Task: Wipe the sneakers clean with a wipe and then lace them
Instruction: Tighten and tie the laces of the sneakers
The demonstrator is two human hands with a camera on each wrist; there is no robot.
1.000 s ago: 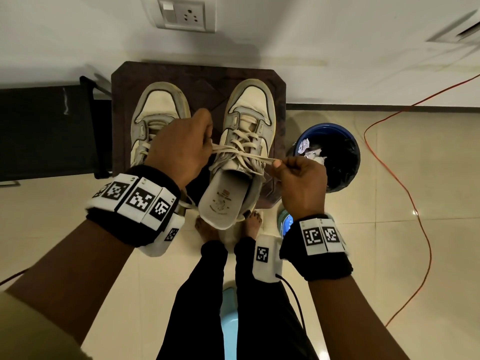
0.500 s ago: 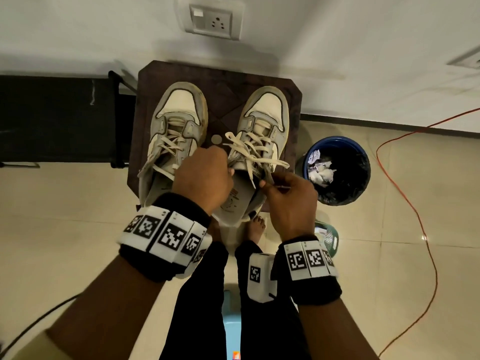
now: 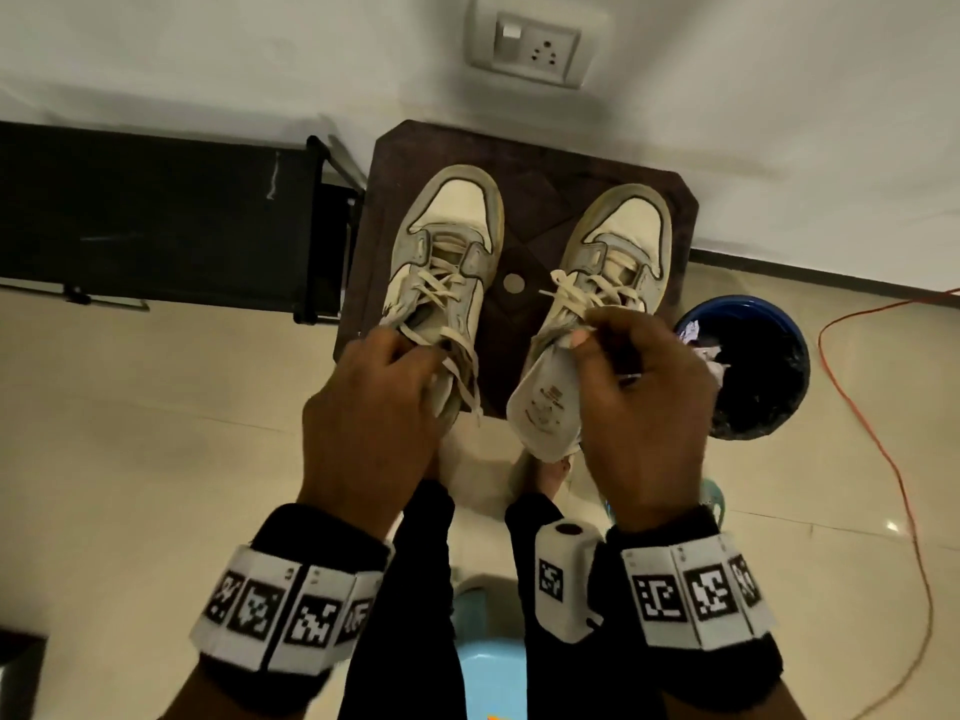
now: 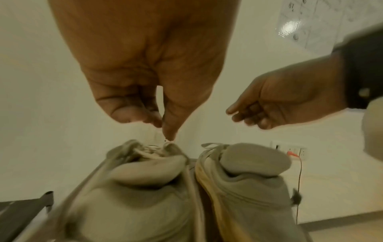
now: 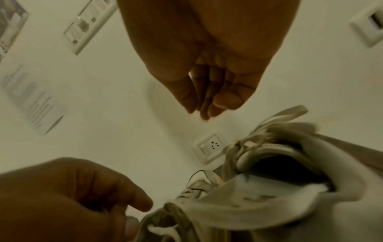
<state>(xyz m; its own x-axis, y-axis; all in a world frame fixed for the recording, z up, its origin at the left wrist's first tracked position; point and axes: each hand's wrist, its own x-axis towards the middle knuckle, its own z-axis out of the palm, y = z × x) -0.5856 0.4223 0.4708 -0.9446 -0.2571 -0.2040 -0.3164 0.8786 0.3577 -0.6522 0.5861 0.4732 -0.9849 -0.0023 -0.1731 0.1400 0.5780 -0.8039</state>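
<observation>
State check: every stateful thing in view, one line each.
left sneaker: upright on stool, laced, ends loose
right sneaker: upright on stool, laced, untied, tongue pulled out
left hand: fingertips pinched together at the left sneaker's lace
right hand: loosely curled, holding nothing
stool: carrying both sneakers
blue bin: open, crumpled wipes inside
wall socket: nothing plugged in

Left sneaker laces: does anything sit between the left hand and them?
Nothing visible does. The left hand is over the left sneaker, its pinched fingertips just above the laces. The right hand is over the right sneaker, apart.
</observation>
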